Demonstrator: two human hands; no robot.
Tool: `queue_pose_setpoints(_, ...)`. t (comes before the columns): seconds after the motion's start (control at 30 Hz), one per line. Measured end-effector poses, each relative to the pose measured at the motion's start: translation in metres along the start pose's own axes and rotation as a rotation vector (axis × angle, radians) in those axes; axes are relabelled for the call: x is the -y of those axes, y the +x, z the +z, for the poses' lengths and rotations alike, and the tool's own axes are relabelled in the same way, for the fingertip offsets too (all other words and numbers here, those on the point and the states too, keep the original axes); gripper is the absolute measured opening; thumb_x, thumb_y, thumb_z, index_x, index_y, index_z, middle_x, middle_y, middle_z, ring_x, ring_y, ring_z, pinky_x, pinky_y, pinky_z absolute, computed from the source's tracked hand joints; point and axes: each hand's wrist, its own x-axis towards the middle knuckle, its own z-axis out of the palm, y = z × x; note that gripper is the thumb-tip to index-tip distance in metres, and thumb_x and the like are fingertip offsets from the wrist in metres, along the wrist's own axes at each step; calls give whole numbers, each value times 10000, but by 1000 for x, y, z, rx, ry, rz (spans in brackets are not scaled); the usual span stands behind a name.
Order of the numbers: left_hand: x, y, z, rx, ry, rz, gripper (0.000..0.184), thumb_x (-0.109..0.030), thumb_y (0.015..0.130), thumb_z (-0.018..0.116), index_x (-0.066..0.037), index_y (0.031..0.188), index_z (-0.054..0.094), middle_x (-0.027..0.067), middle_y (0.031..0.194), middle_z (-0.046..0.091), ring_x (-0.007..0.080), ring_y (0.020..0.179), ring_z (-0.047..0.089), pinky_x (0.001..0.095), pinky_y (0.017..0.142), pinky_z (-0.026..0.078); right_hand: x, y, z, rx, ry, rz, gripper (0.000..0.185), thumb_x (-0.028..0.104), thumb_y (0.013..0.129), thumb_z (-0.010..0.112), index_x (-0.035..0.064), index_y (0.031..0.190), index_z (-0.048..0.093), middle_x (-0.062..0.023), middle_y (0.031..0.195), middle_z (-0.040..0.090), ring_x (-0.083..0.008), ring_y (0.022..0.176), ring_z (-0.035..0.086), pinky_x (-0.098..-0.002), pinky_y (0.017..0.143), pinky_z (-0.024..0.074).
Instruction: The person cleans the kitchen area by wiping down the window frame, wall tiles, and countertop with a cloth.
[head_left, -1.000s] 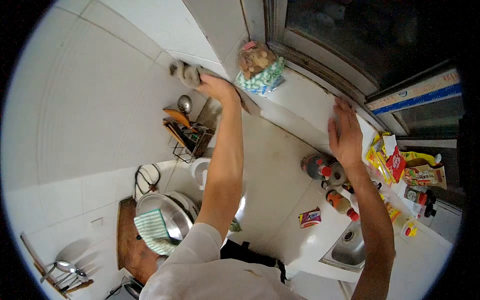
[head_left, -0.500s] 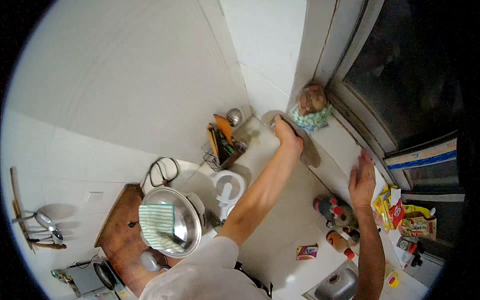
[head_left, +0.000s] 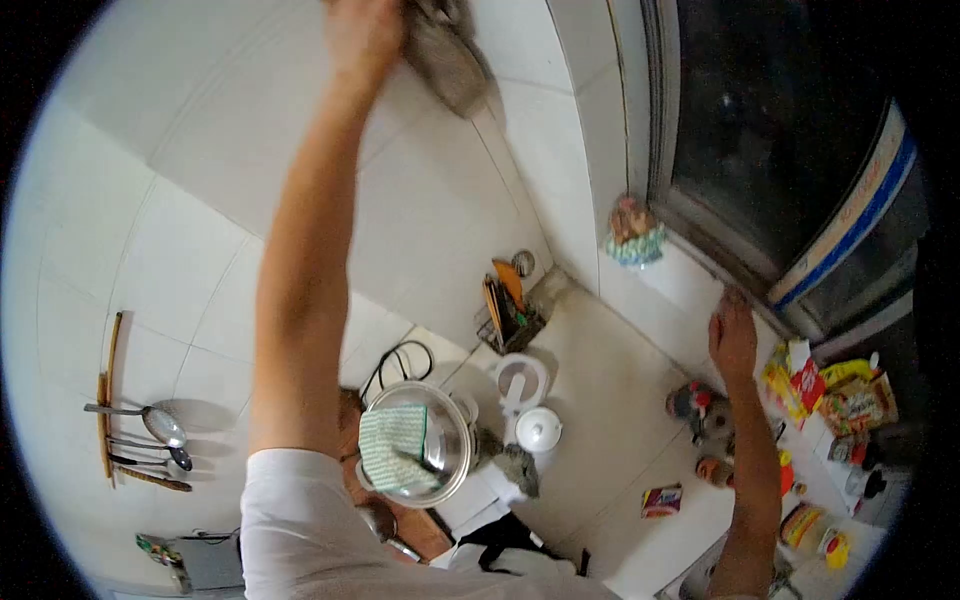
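At the top edge of the view, my left hand (head_left: 365, 40) is raised high with the arm stretched out. It holds a grey-brown rag (head_left: 445, 65) against the white tiled wall (head_left: 440, 170); its fingertips are partly cut off by the frame. On the right, my right hand (head_left: 735, 335) rests on the sill ledge beside the dark window, fingers extended and holding nothing. Nearest to it along the ledge are yellow and red food packets (head_left: 800, 385). A dark bottle with a red cap (head_left: 697, 402) stands close to my right forearm.
Below my left arm stands a steel pot (head_left: 455, 455) with a green striped cloth (head_left: 390, 445) on its lid. A knife rack (head_left: 508, 325), a white lidded container (head_left: 538, 428) and a small packet (head_left: 661, 501) are on the counter. Ladles (head_left: 165, 427) hang on the left wall.
My left hand has moved the rag from the wall corner near the ledge up and left, high onto the tiled wall. My right hand has stayed by the window. The view has shifted.
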Motion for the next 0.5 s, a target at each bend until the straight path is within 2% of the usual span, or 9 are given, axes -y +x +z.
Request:
queue_pose_setpoints(0.03,0,7,-8,-50,185,19,596,-329,1001,597,-71,1523,469,218,1594,387,424,1493,329,560,1206,303,1,-1,-1,29,9,25,399,142,1022,543,-59,1367,548,-239,1475,531,-448,1320,533,-514,1141,425)
queue_pose_setpoints(0.13,-50,-5,-51,219,21,-147,564,-284,1013,575,-75,1526,471,227,1597,382,411,1528,276,539,1232,258,-4,0,5,73,31,78,390,136,1025,544,-56,1363,550,-228,1465,545,-434,1325,538,-511,1145,423)
queue_pose_setpoints(0.23,-101,-62,-22,320,204,-133,559,-285,1009,583,-76,1517,480,227,1591,391,394,1522,294,531,1227,269,-8,1,7,94,55,87,388,139,1026,548,-55,1362,552,-215,1463,554,-421,1328,542,-500,1155,419)
queue_pose_setpoints(0.3,-140,-93,-41,466,-17,-129,713,-383,928,654,-11,1510,477,236,1591,411,449,1514,305,648,1128,347,0,4,-3,108,45,93,383,141,1026,550,-55,1355,556,-206,1469,556,-413,1331,545,-492,1157,420)
queue_pose_setpoints(0.33,-150,-116,-30,528,43,-66,782,-559,937,600,-50,1520,490,209,1592,424,424,1528,285,676,1087,348,-3,3,0,86,22,66,387,147,1018,562,-51,1350,558,-211,1460,563,-416,1328,545,-496,1155,422)
queue_pose_setpoints(0.43,-187,-172,-34,694,11,27,761,-609,973,549,-92,1528,487,152,1616,405,382,1584,189,626,1141,331,-9,0,9,62,-8,25,392,158,1000,587,-40,1338,565,-218,1443,577,-425,1326,544,-505,1153,423)
queue_pose_setpoints(0.5,-214,-201,-34,850,-4,75,788,-616,982,556,-116,1578,426,134,1627,391,357,1600,142,616,1140,336,-7,2,8,87,1,47,388,160,997,590,-35,1331,569,-212,1446,579,-431,1331,540,-505,1158,417)
